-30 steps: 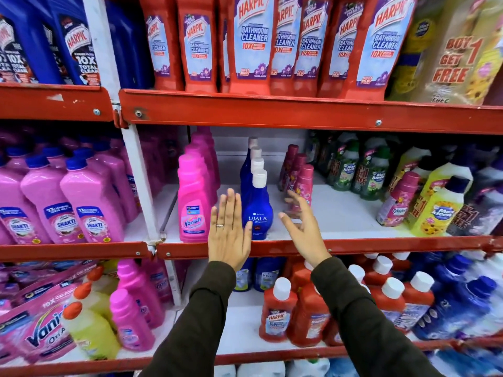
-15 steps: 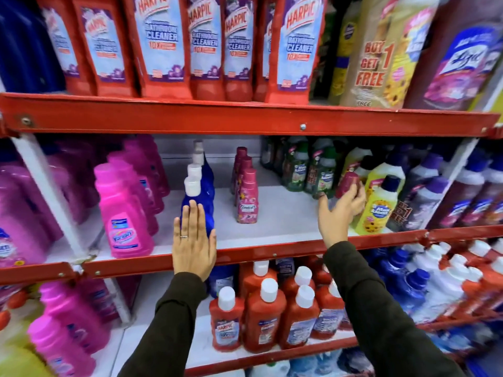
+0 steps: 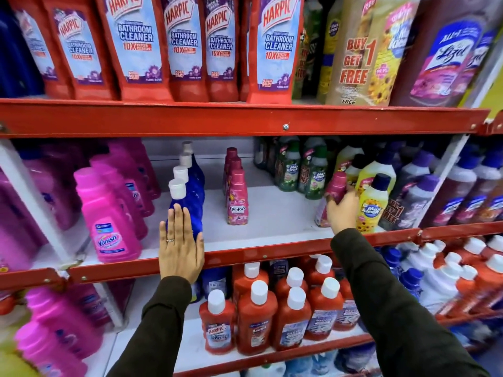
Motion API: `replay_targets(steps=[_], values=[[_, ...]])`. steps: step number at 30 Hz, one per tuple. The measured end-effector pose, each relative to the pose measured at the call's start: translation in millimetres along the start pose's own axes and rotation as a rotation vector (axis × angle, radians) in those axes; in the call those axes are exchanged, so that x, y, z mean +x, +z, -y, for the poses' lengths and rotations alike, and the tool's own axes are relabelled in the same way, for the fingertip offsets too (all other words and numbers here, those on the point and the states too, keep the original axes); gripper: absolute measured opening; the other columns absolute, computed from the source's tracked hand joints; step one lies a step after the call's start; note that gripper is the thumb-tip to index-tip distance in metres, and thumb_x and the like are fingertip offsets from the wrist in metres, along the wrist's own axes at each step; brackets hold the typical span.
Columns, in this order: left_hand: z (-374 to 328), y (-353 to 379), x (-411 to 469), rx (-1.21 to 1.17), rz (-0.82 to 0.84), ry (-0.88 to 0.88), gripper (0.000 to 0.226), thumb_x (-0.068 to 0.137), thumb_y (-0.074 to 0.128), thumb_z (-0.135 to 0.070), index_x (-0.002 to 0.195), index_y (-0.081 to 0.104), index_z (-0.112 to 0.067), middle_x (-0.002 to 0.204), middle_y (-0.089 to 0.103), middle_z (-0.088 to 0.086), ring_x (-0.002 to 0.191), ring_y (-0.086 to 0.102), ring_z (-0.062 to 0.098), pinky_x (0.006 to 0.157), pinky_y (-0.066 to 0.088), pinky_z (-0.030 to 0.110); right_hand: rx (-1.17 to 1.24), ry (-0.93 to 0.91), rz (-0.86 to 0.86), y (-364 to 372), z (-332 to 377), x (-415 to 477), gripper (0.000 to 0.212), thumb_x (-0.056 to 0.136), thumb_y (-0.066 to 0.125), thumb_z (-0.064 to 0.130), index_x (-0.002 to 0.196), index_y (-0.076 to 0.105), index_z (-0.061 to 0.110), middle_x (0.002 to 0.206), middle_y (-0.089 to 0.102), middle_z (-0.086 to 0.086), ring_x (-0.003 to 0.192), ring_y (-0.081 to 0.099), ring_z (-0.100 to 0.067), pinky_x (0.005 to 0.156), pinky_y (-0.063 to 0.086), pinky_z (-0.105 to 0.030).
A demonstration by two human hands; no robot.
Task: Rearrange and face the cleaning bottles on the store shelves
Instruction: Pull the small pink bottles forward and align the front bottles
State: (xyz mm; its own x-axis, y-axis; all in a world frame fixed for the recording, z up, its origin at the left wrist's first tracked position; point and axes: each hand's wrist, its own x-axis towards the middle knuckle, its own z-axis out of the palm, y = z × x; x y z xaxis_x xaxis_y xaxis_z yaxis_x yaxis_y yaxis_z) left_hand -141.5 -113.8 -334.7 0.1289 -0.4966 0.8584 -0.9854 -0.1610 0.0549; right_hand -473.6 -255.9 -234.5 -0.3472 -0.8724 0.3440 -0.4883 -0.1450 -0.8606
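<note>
1. Right hand, right of centre: fingers clamped on a pink bottle, long axis leaning, cap up-right.
2. Left hand, fingers flat together, against the upright blue bottle at the middle shelf edge.

You face red metal shelf rails with white shelf boards and a white upright at left.

Shop aisle, household cleaning section.
Red metal shelving in tiers, packed with rows of identical branded goods: Harpic bathroom cleaner pouches, pink Vanish bottles, Comfort bottles, and a twin pack marked "Buy 1 Get 1 Free".
</note>
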Motion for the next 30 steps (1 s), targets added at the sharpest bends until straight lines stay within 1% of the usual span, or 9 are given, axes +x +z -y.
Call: replay_targets(steps=[3,6,11,16,21,24,26,28,30], values=[[0,1,-1,0.000,0.005,-0.001,0.075,0.101,0.031,-0.030,0.160,-0.008,-0.003,0.169,-0.020,0.011,0.158,-0.014,0.023,0.129,-0.008,0.041,0.013,-0.035,0.004,0,7,-10,0.045,0.092,0.067,0.014,0.131,0.051,-0.001,0.126,0.059,-0.024,0.116,0.058,-0.038,0.101,0.048,-0.047],[1,0,0,-0.018,0.013,-0.006,0.075,0.101,0.030,-0.030,0.160,-0.009,-0.004,0.169,-0.020,0.011,0.158,-0.014,0.022,0.129,-0.007,0.040,0.104,-0.096,0.018,3,22,-27,0.047,0.088,0.073,0.019,0.128,0.054,0.003,0.122,0.063,-0.020,0.112,0.062,-0.034,0.099,0.049,-0.042],[1,0,0,-0.028,0.018,-0.006,0.075,0.101,0.029,-0.030,0.160,-0.010,-0.005,0.168,-0.021,0.011,0.158,-0.015,0.022,0.129,-0.008,0.039,0.245,-0.177,0.069,17,51,-64,0.048,0.080,0.081,0.030,0.119,0.060,0.012,0.113,0.070,-0.010,0.103,0.066,-0.025,0.094,0.053,-0.043],[0,-2,0,-0.022,0.023,-0.010,0.075,0.101,0.029,-0.029,0.159,-0.011,-0.004,0.168,-0.022,0.011,0.157,-0.016,0.022,0.129,-0.006,0.040,0.288,-0.227,0.173,40,66,-101,0.048,0.074,0.085,0.035,0.112,0.057,0.024,0.110,0.068,0.000,0.103,0.064,-0.019,0.092,0.052,-0.035],[1,-3,0,-0.014,0.031,-0.006,0.075,0.101,0.029,-0.029,0.159,-0.011,-0.004,0.168,-0.023,0.011,0.157,-0.017,0.022,0.129,-0.009,0.039,0.303,-0.234,0.260,63,71,-126,0.049,0.070,0.087,0.039,0.107,0.057,0.026,0.107,0.069,0.002,0.098,0.065,-0.015,0.085,0.053,-0.028],[1,-4,0,-0.001,0.036,0.007,0.075,0.101,0.028,-0.030,0.159,-0.011,-0.003,0.168,-0.023,0.012,0.157,-0.017,0.022,0.128,-0.010,0.039,0.296,-0.233,0.301,73,74,-134,0.049,0.070,0.087,0.040,0.107,0.058,0.025,0.104,0.069,0.006,0.094,0.064,-0.006,0.078,0.050,-0.019],[1,-4,0,0.001,0.037,0.008,0.075,0.101,0.028,-0.030,0.159,-0.011,-0.003,0.168,-0.023,0.012,0.157,-0.017,0.022,0.128,-0.011,0.039,0.288,-0.239,0.312,78,75,-138,0.049,0.070,0.087,0.041,0.106,0.057,0.027,0.104,0.069,0.006,0.093,0.064,-0.005,0.077,0.052,-0.021],[2,-5,-1,0.006,0.041,0.006,0.075,0.101,0.028,-0.030,0.159,-0.010,-0.003,0.168,-0.023,0.012,0.157,-0.017,0.023,0.128,-0.011,0.039,0.279,-0.248,0.309,82,76,-138,0.048,0.070,0.086,0.040,0.105,0.056,0.028,0.104,0.069,0.004,0.092,0.066,-0.011,0.079,0.056,-0.028],[1,-5,0,0.017,0.046,0.007,0.075,0.101,0.028,-0.030,0.159,-0.010,-0.003,0.168,-0.023,0.013,0.157,-0.017,0.023,0.128,-0.010,0.039,0.262,-0.255,0.300,84,77,-138,0.048,0.070,0.086,0.040,0.105,0.055,0.028,0.104,0.069,0.003,0.093,0.066,-0.015,0.082,0.058,-0.033]])
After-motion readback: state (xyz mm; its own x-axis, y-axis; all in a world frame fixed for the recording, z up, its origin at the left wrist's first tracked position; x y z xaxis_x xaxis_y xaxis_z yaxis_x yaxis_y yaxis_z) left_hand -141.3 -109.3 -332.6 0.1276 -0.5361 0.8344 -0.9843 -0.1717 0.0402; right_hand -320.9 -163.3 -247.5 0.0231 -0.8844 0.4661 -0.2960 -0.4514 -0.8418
